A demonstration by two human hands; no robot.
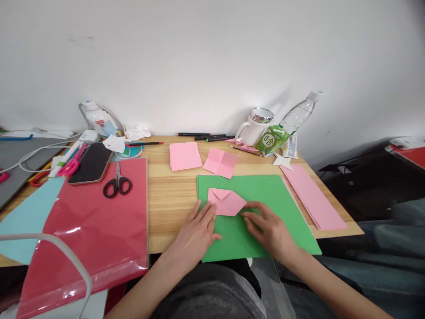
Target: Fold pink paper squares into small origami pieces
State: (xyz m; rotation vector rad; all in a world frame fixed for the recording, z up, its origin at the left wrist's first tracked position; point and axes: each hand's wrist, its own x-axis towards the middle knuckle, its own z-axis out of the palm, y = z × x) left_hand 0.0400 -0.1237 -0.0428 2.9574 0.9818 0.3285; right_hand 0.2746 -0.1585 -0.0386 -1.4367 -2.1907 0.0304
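Note:
A partly folded piece of pink origami paper [229, 203] lies on a green sheet stack [259, 243], its right end folded to a point. My left hand [196, 232] is open, with its fingers flat on the paper's lower left corner. At the pointed right end is my right hand [270, 230], fingers curved and apart, the fingertips at or just beside the tip. Whether they touch the paper is hard to tell. Just beyond the green sheets lie a creased pink square [220, 162] and a stack of pink squares [185, 156].
Black-handled scissors [117, 181] rest on a red paper pack [99, 230] at left, beside a phone [93, 163]. Along the wall stand a white mug [255, 128], a green carton [272, 141] and a tilted water bottle [300, 114]. Pink strips [314, 197] lie at right.

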